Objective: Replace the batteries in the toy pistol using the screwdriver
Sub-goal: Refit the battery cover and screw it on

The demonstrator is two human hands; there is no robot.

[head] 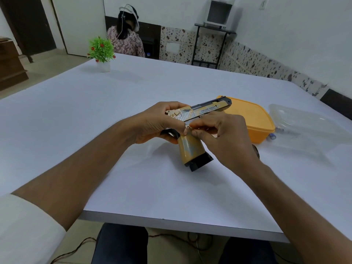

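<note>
A gold and black toy pistol (192,147) is held just above the white table (95,121), barrel pointing right and away, grip pointing down toward me. My left hand (152,123) grips the rear of the slide and the frame. My right hand (224,136) pinches at the side of the frame above the grip, fingertips together on a small spot I cannot make out. No screwdriver shows. A blue-tipped battery (272,136) lies beside the orange box.
An orange plastic box (257,121) stands just behind my right hand, with its clear lid (308,126) lying to the right. A small potted plant (102,52) stands at the far left of the table. A person sits beyond the table, back turned.
</note>
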